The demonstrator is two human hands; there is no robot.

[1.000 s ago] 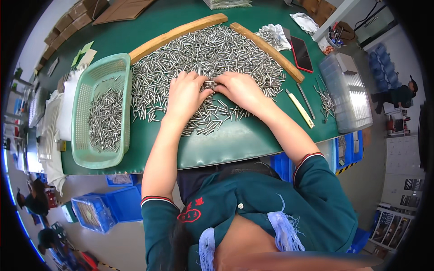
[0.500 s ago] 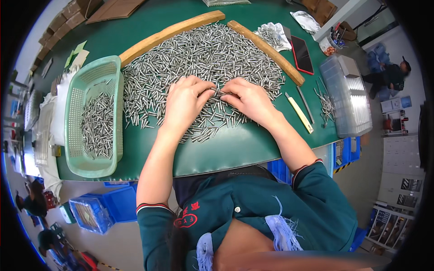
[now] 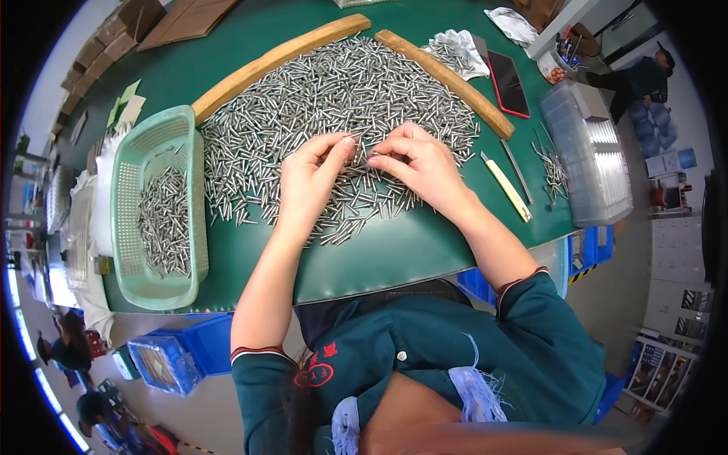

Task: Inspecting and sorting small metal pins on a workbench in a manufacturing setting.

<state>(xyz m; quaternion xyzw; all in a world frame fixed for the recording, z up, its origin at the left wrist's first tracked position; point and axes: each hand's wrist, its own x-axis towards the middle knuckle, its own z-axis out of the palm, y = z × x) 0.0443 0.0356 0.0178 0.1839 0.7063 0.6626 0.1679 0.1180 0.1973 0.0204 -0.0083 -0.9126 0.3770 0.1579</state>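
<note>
A wide heap of small silvery metal pins point(image 3: 303, 95) covers the middle of the green table. Over its near part, my left hand point(image 3: 312, 171) is closed, thumb and forefinger pinched together. What lies between those fingertips is too small to make out. My right hand point(image 3: 422, 165), a short way to the right, also has its thumb and fingers drawn together at the pins, and its grip is hidden too. To the left stands a green plastic basket point(image 3: 199, 227) with more of the same pins point(image 3: 164, 220) in it.
Two wooden bars point(image 3: 280, 61) point(image 3: 447, 82) border the heap at the back. On the right lie a utility knife point(image 3: 506, 188), a thin metal strip point(image 3: 516, 171), a red-edged phone point(image 3: 508, 85) and a clear plastic box point(image 3: 588, 163). Cardboard point(image 3: 186, 23) lies at the far left.
My left hand's fingers have drawn back slightly from the right hand's, so the gap between the fingertips is wider. The view has shifted a little.
</note>
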